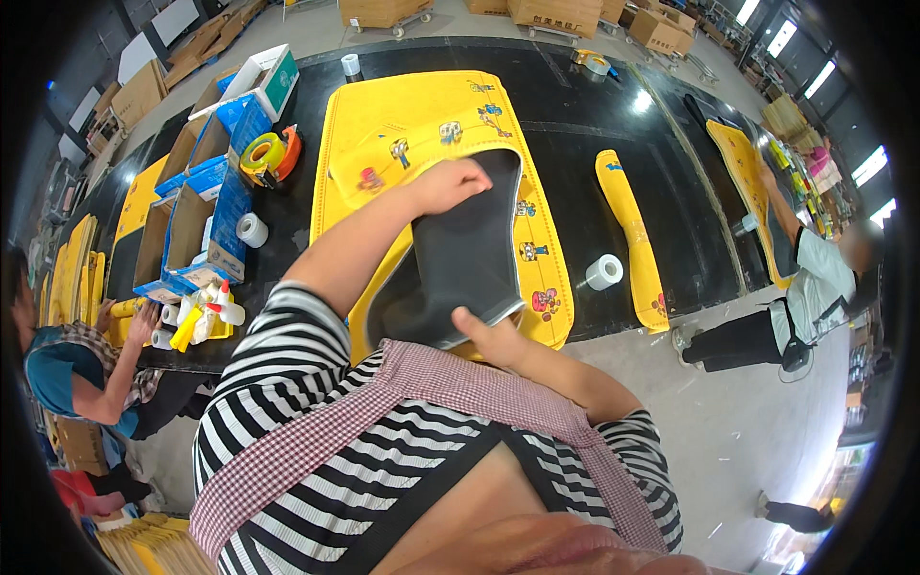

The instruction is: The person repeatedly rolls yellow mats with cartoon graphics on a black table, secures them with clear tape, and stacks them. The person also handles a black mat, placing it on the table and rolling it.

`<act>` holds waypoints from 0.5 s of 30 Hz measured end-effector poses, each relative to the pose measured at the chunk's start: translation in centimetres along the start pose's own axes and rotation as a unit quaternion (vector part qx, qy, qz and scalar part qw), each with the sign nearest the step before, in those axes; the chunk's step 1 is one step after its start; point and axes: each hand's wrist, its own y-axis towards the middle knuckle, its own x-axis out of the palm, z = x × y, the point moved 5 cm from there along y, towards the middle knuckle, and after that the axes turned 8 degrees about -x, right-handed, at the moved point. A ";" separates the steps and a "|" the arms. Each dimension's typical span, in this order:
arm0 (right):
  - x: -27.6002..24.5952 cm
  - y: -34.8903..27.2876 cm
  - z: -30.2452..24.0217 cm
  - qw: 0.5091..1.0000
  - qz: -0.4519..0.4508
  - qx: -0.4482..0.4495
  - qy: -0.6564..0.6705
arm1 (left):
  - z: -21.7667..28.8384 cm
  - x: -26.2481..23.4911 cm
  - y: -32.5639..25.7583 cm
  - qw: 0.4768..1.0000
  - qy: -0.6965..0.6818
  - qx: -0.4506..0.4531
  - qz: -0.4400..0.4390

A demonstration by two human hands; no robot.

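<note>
A yellow floor mat with a black underside (pixel 470 254) lies bent and folded over in front of me, its dark side partly turned up. Beneath it is a larger yellow mat (pixel 393 110) printed with small cartoon figures. My left hand (pixel 452 187) is closed, its curled fingers against the black underside near the upper fold; whatever it grips is hidden. At the mat's near edge, my right hand (pixel 487 337) pinches it, thumb on the black side and the other fingers underneath.
Blue cardboard boxes (pixel 230 211), tape dispensers (pixel 268 158) and white rolls (pixel 252 230) stand to the left. Rightward lie another roll (pixel 604 272) and a narrow rolled yellow mat (pixel 628 230). Co-workers (pixel 101 379) (pixel 815 278) stand at both sides of the black table (pixel 575 125).
</note>
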 end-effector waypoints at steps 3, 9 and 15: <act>-1.6 -1.9 -0.5 0.998 0.054 0.022 0.033 | -1.1 -0.4 -6.0 0.986 -0.077 0.075 0.129; -1.8 -3.2 -3.2 0.983 -0.023 0.007 -0.181 | -11.7 0.8 -12.3 0.661 -0.615 -0.298 0.309; 0.0 -2.1 -7.6 0.890 -0.170 -0.003 -0.423 | -21.1 -14.5 -9.0 0.548 -0.831 -0.001 0.095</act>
